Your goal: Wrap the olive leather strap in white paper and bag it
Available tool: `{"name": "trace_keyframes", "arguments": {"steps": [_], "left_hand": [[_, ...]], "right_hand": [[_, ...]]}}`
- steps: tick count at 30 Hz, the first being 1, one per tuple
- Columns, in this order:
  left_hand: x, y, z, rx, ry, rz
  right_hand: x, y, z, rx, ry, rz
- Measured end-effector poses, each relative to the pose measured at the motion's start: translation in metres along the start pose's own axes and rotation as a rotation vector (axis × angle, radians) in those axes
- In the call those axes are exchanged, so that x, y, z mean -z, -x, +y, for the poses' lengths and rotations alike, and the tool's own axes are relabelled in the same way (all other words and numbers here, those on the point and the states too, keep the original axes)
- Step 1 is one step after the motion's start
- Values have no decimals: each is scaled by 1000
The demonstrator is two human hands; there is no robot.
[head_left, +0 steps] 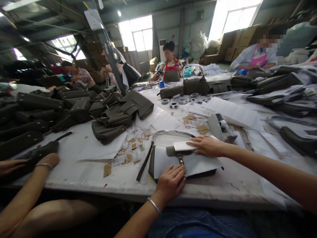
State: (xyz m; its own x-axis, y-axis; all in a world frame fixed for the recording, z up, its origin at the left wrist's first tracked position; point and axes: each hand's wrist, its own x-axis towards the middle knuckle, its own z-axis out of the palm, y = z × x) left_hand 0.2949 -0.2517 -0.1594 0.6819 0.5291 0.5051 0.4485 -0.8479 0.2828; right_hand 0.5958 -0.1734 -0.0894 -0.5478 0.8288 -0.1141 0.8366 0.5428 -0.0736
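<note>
A flat dark olive handbag [158,165] lies at the near table edge, partly covered by white wrapping paper [198,163]. My left hand [170,181], with a bracelet on the wrist, rests on the paper near the bag's metal clasp [181,161], its fingers curled and lying flat. Across the bag's flap, my right hand [206,145] presses down on a small white card [183,145], fingers stretched out. The bag's strap [145,162] trails off to the left.
Several olive handbags [111,115] pile up at the left and middle. Paper tags [131,148], tape rolls [174,104], a tape dispenser [220,127] and white sheets [232,112] litter the table. A co-worker's arm [32,185] rests at the near left. Other people sit at the far side.
</note>
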Motion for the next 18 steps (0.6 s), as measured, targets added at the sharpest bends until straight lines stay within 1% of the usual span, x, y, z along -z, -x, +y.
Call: {"name": "trace_keyframes", "arguments": {"steps": [2, 4, 6, 8, 10, 11, 13, 16, 18], "left_hand": [[0, 1, 0, -4, -7, -11], [-1, 1, -1, -8, -18, -12], [-2, 2, -2, -13, -31, -11], [-4, 3, -3, -21, -41, -10], [-5, 4, -2, -26, -48, -4], [-5, 5, -2, -19, -46, -1], [-6, 5, -1, 21, -38, 4], [-7, 7, 2, 88, -29, -5], [-8, 7, 3, 103, -30, -11]], "right_hand": [[4, -4, -1, 5, 33, 2], [14, -6, -10, 0, 40, 25], [25, -5, -27, 23, 13, 86], [34, -2, -49, 98, -28, 158], [33, 1, -70, 170, -46, 207], [29, 3, -79, 189, -44, 216], [12, 6, -90, 198, -29, 210], [-21, 10, -94, 184, -18, 188], [-39, 12, -93, 184, -21, 190]]}}
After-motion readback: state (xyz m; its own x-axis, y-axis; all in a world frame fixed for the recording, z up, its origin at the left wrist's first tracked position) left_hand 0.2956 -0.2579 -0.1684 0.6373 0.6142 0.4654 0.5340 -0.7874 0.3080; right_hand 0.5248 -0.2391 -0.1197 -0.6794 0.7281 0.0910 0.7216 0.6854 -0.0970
